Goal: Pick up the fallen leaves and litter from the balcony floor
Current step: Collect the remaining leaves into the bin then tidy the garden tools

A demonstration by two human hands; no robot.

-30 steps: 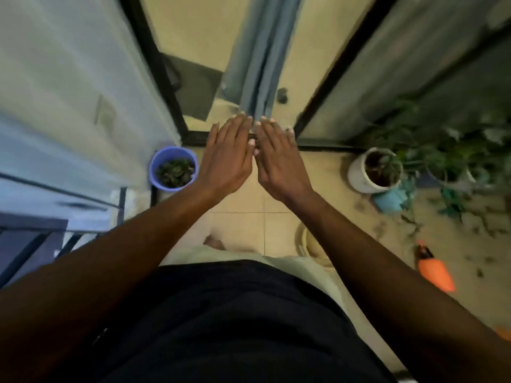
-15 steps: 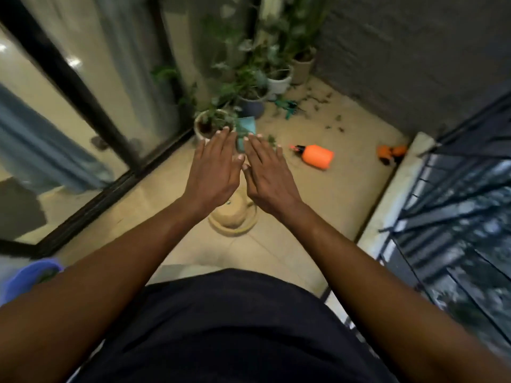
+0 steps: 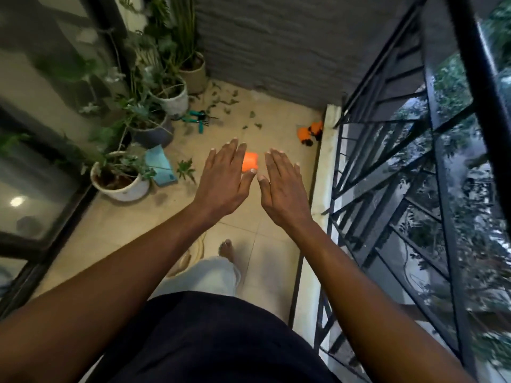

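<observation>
beige tiled balcony floor (image 3: 276, 136) runs between a white round plant pot (image 3: 121, 190) on one side and a black metal railing (image 3: 387, 167) on the other. scattered green fallen leaves (image 3: 228, 102) lie on the tiles near the grey far wall (image 3: 276, 45), well beyond both hands. left hand (image 3: 224, 178) and right hand (image 3: 282, 186) hover side by side, palms down, fingers straight, holding nothing, thumbs near but apart.

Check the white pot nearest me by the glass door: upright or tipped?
Upright. The white pot sits on its base, rim up, with a plant growing inside.
</observation>
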